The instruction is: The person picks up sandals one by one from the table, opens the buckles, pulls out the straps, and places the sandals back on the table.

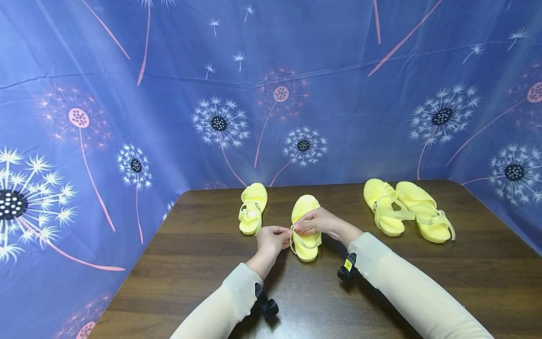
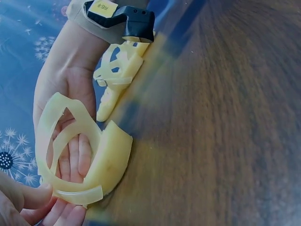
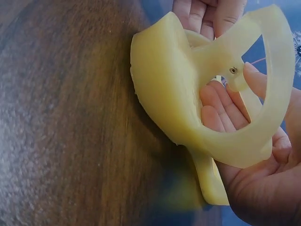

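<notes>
A yellow sandal [image 1: 306,207] rests on the table between both hands, toe pointing away. My left hand [image 1: 271,241] pinches the sandal's ankle strap at its left side; the thumb shows at the lower left in the left wrist view. My right hand [image 1: 319,222] reaches across the sandal, thumb and fingers holding the same side strap. In the right wrist view its thumb lies by a small metal stud [image 3: 233,70] on the strap [image 3: 277,84], with the other fingers behind the straps. Exactly where the fingertips meet the strap is partly hidden.
Another yellow sandal [image 1: 253,207] stands to the left, further back. Two more, a near sandal [image 1: 391,228] and an outer sandal [image 1: 436,233], lie side by side at the right. The brown wooden table [image 1: 190,278] ends at a blue dandelion-print cloth [image 1: 347,117].
</notes>
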Motion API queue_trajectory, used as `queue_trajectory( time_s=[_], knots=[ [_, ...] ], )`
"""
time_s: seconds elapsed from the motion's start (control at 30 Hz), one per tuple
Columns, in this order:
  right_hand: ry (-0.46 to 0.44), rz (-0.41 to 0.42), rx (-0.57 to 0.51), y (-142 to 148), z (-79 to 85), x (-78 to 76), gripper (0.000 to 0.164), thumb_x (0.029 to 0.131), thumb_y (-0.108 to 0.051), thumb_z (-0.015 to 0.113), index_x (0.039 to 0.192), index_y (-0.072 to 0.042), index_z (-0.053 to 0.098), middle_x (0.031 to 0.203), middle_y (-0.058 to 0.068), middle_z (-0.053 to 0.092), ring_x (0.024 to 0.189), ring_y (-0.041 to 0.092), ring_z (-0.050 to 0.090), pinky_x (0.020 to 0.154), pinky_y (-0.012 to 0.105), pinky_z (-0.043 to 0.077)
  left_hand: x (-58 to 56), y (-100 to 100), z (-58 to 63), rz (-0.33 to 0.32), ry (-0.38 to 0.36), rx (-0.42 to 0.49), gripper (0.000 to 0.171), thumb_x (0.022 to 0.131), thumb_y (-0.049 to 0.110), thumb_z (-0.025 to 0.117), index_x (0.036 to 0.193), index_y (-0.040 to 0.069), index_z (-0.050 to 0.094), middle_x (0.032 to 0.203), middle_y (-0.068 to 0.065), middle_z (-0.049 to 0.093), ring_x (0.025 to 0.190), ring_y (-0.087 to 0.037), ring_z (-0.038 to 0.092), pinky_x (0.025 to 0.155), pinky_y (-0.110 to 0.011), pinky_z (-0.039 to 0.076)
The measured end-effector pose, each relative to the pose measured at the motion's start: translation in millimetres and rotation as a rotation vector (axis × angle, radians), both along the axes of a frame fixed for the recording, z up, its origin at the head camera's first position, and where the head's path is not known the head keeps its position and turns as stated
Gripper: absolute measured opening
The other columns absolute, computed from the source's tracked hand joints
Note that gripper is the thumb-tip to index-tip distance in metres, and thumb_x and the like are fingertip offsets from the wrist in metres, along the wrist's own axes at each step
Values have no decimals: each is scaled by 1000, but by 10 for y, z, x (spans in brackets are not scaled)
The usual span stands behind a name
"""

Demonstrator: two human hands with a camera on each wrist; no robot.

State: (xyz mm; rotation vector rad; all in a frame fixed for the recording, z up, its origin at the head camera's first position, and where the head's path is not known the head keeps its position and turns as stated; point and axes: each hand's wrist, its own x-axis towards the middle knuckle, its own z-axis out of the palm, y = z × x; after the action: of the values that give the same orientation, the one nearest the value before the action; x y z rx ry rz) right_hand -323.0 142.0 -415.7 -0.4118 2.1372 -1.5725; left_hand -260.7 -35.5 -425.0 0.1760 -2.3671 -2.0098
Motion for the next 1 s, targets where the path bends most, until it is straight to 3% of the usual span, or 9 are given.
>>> queue_trajectory(
  time_s=[0.33,0.57,1.0],
  knots=[
    [6,-21,19,-28,66,36,29,88,-16,71,106,8,70,89,9,76,84,12,69,83,32,58,-42,35,46,59,-1,36,9,85,-2,70,90,-10,72,83,-20,73,58,-10,63,62,-30,60],
    [-12,-48,13,-46,19,32,30,88,-13,71,107,9,69,91,12,75,84,13,70,84,32,57,-33,28,-13,57,6,44,10,85,-2,70,91,-10,72,81,-20,73,60,-12,66,63,-31,60],
    [-10,-53,-5,-52,18,49,30,88,-13,71,108,10,69,89,7,75,82,10,69,81,30,58,75,-49,-34,11,-84,76,11,86,-2,68,91,-11,70,77,-13,71,63,-13,65,67,-33,60]
  ],
)
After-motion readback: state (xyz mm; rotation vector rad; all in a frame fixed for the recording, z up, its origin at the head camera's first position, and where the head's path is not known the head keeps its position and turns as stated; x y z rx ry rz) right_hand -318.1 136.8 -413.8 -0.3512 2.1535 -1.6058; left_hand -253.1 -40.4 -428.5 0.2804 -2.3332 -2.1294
